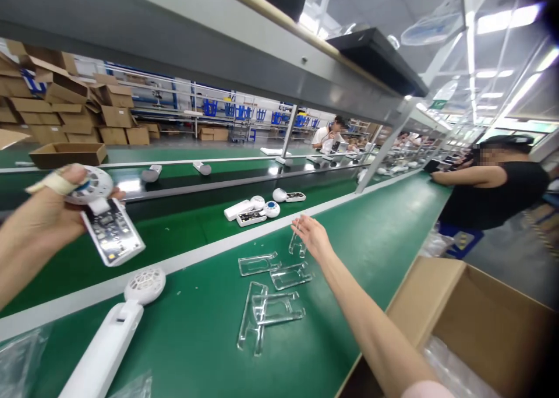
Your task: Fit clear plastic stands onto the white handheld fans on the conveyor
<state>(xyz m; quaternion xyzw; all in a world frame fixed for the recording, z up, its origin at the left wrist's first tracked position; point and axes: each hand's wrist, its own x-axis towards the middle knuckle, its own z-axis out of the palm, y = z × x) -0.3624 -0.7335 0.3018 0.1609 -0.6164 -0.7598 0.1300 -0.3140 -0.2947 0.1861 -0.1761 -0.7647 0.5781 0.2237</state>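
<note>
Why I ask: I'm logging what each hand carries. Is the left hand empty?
No, the left hand holds a white plastic device with a round vented head and exposed circuit board.

Both my arms reach out — left hand closed, right fingertips forward.
My bare left hand (65,211), a pale wrap (59,182) around one digit, grips from the left edge; my bare right hand (313,236) bends its fingers — forearm (362,310) slanting up from lower right.
</note>
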